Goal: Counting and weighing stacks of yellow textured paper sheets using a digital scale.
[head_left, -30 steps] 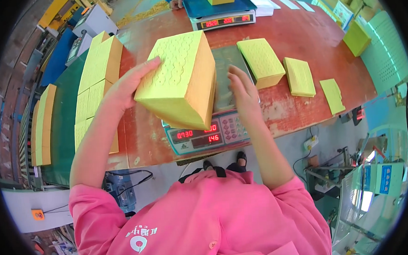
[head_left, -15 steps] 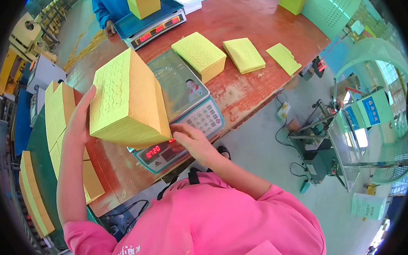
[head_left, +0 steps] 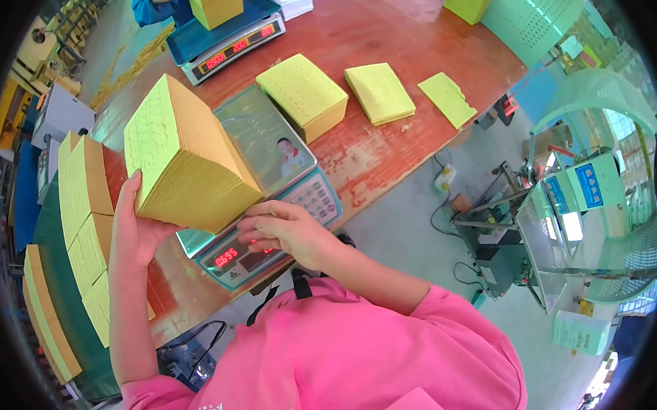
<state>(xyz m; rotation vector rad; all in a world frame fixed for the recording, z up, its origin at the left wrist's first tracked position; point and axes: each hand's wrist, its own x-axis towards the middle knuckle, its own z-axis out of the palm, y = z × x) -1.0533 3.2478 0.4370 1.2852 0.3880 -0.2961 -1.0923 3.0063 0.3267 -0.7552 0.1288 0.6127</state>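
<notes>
My left hand (head_left: 143, 231) is closed round the left lower side of a thick stack of yellow paper sheets (head_left: 203, 185). The stack is tilted over the left part of a weighing scale (head_left: 256, 146) with a metal plate; whether it rests on the plate cannot be told. My right hand (head_left: 286, 232) is by the stack's near right corner, above the scale's red-lit display. Its fingers are loosely bent and apart, with nothing visible in them. Beyond the scale's plate lies another yellow paper stack (head_left: 301, 92), and then a thinner paper stack (head_left: 380, 93).
A flat thin piece of yellow paper (head_left: 448, 98) lies on the worn red table (head_left: 385, 155). Across stands a second scale (head_left: 226, 52) with a stack on it, by a person's blue sleeve (head_left: 148, 9). More paper stacks (head_left: 87, 215) line the left. A metal machine (head_left: 564, 231) stands right.
My right hand has shifted slightly down and left, its fingers a little looser. The stack in my left hand appears tilted a bit more. The other person's hand has lifted off the table.
</notes>
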